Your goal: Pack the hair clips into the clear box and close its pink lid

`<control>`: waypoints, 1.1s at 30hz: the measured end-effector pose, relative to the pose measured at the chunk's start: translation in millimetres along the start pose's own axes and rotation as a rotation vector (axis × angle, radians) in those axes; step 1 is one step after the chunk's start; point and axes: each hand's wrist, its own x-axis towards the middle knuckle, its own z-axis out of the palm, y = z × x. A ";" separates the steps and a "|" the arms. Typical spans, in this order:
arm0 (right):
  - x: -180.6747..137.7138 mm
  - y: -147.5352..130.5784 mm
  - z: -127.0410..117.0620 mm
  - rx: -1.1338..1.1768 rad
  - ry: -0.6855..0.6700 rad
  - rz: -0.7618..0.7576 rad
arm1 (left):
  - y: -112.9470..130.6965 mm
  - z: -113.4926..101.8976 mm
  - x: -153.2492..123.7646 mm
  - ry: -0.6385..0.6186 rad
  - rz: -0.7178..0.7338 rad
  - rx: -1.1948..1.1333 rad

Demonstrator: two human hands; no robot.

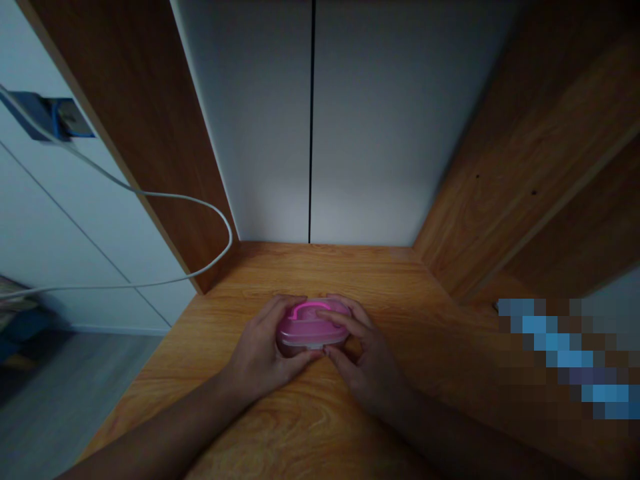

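A small pink plastic box (pixel 314 331) with a lid and a brighter pink carry handle (pixel 313 305) on top rests on the wooden desktop, between both hands. A pale latch (pixel 315 346) shows on its front edge. My left hand (pixel 260 347) wraps round the box's left side, its thumb along the front near the latch. On the other side, my right hand (pixel 367 353) grips the box, with fingers over the lid and the thumb at the front, just right of the latch. The box's contents cannot be made out.
The wooden desktop (pixel 310 427) runs back to white panels (pixel 370 133). Wooden side panels rise at left (pixel 150 120) and right (pixel 500 167). A white cable (pixel 175 195) loops across the left side. A pixelated blue patch (pixel 560 353) lies at the right.
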 end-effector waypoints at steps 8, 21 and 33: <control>0.5 -0.5 0.2 -0.013 0.007 0.021 | 1.6 -0.7 -0.7 -0.012 0.011 0.017; 0.5 3.4 -1.5 -0.043 -0.022 -0.041 | -5.3 0.1 0.8 -0.003 0.069 -0.010; 0.9 5.0 -2.3 -0.046 0.013 -0.070 | -13.0 5.2 -1.1 0.014 -0.023 -0.087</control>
